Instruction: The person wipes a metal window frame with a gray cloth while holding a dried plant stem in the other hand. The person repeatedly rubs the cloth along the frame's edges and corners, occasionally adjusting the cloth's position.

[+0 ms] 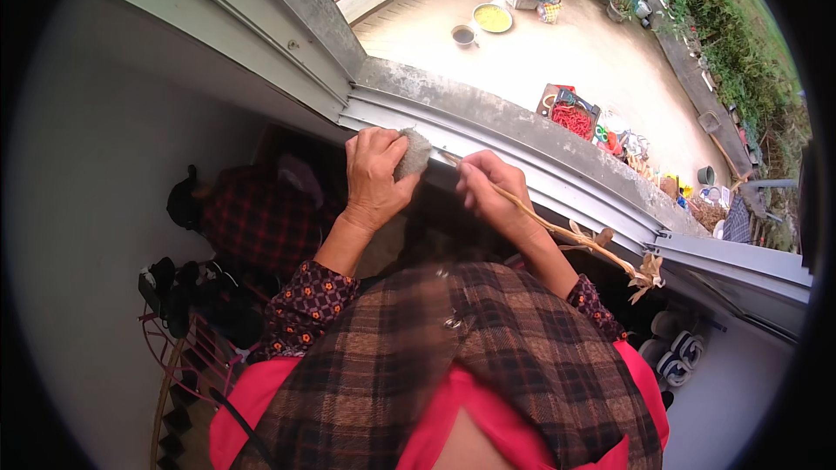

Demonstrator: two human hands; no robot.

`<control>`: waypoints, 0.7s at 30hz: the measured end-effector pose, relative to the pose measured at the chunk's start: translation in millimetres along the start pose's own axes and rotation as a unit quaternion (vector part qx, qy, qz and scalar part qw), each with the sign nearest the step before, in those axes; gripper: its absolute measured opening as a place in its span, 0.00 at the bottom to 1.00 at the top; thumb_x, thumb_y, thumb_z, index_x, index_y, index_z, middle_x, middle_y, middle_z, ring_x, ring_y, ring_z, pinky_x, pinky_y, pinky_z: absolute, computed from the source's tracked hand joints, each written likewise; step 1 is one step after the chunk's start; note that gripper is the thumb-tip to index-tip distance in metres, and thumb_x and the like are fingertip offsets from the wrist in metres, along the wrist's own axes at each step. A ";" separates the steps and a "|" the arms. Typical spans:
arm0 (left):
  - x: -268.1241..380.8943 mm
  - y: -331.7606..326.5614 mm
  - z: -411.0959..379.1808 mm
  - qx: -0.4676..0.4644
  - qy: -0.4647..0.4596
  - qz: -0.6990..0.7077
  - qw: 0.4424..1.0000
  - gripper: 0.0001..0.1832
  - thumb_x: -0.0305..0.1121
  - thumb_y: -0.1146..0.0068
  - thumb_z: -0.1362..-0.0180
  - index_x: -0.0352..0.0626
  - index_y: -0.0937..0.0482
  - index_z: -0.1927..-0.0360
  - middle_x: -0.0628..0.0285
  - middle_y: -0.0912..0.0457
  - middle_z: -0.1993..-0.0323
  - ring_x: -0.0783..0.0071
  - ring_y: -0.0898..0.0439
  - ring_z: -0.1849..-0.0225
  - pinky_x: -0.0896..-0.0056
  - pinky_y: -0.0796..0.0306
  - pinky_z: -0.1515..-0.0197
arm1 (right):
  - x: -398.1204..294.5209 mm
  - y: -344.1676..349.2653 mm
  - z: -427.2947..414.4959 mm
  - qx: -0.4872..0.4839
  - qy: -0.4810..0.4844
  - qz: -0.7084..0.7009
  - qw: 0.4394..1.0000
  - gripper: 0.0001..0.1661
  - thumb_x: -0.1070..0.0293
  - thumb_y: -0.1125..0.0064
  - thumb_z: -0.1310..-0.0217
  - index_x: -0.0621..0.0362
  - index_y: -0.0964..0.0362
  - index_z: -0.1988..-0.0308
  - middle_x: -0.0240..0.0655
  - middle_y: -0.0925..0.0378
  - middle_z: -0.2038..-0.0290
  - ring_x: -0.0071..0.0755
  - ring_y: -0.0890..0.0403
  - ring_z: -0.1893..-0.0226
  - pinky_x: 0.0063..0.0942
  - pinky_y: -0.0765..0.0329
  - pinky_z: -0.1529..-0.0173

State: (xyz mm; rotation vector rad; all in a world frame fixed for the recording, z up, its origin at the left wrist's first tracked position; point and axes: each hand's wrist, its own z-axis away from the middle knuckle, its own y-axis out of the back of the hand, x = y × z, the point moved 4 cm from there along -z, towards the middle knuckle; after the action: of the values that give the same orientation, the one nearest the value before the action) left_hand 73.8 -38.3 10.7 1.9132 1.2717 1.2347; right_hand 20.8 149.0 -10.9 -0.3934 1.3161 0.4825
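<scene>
A grey, fuzzy cloth or pad (413, 155) is gripped in my left hand (377, 173), at the inner edge of the white metal window track (496, 160). My right hand (496, 189) holds a thin dry plant stalk (555, 228) between thumb and fingers. The stalk's narrow end points at the track just right of the pad, and its other end, with dried husks, reaches out to the lower right. A small gap separates the two hands. Whether the stalk's tip touches the track is hard to tell.
Beyond the concrete sill (457, 88) lie a crate of red chillies (573, 119), a basin of yellow contents (492, 17) and a dark-filled pot (463, 35). The sliding window frame (731, 258) is at right. Indoors are a pink wire rack (189, 359) with shoes and more shoes (679, 359).
</scene>
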 end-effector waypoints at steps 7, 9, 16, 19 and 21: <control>-0.2 4.5 -0.1 -0.055 -0.068 0.046 0.995 0.18 0.34 0.33 0.54 0.40 0.20 0.59 0.59 0.24 0.57 0.58 0.27 0.52 0.58 0.36 0.49 | 4.2 -8.1 1.5 0.015 -0.015 0.004 1.000 0.11 0.64 0.49 0.29 0.60 0.26 0.58 0.28 0.22 0.73 0.14 0.26 0.79 0.15 0.29 0.76; -3.0 -2.1 -2.3 -0.078 -0.115 0.029 0.990 0.17 0.29 0.35 0.53 0.40 0.20 0.57 0.59 0.23 0.57 0.58 0.26 0.53 0.60 0.35 0.50 | 5.2 -7.7 1.8 0.020 -0.015 0.000 1.000 0.11 0.64 0.48 0.29 0.60 0.25 0.58 0.28 0.22 0.73 0.14 0.26 0.79 0.15 0.30 0.76; -16.6 -6.1 -21.8 -0.133 -0.269 0.040 0.953 0.17 0.26 0.40 0.54 0.43 0.19 0.57 0.62 0.23 0.62 0.63 0.24 0.61 0.63 0.31 0.56 | 8.8 10.6 21.6 0.080 -0.041 -0.104 0.991 0.10 0.65 0.46 0.30 0.59 0.25 0.59 0.28 0.23 0.74 0.14 0.27 0.80 0.14 0.32 0.78; -16.0 -8.2 -34.7 -0.182 -0.331 0.054 0.924 0.19 0.26 0.45 0.52 0.46 0.20 0.53 0.64 0.25 0.65 0.65 0.25 0.63 0.66 0.32 0.58 | 8.3 28.2 37.8 0.109 -0.029 -0.142 0.983 0.09 0.66 0.48 0.29 0.59 0.25 0.59 0.28 0.23 0.74 0.13 0.28 0.81 0.12 0.32 0.79; -14.1 -7.3 -45.2 -0.227 -0.371 0.045 0.899 0.20 0.26 0.45 0.51 0.47 0.21 0.51 0.65 0.26 0.67 0.66 0.26 0.64 0.66 0.33 0.58 | 8.8 34.0 39.3 0.132 -0.011 -0.147 0.980 0.09 0.67 0.48 0.29 0.60 0.25 0.59 0.29 0.23 0.74 0.13 0.28 0.81 0.13 0.32 0.79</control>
State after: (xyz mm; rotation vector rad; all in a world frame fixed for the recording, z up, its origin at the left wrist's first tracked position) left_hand 28.3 -50.6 19.2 1.8145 0.4480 0.6319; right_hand 35.9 199.5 -11.3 -0.3509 1.2563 0.0618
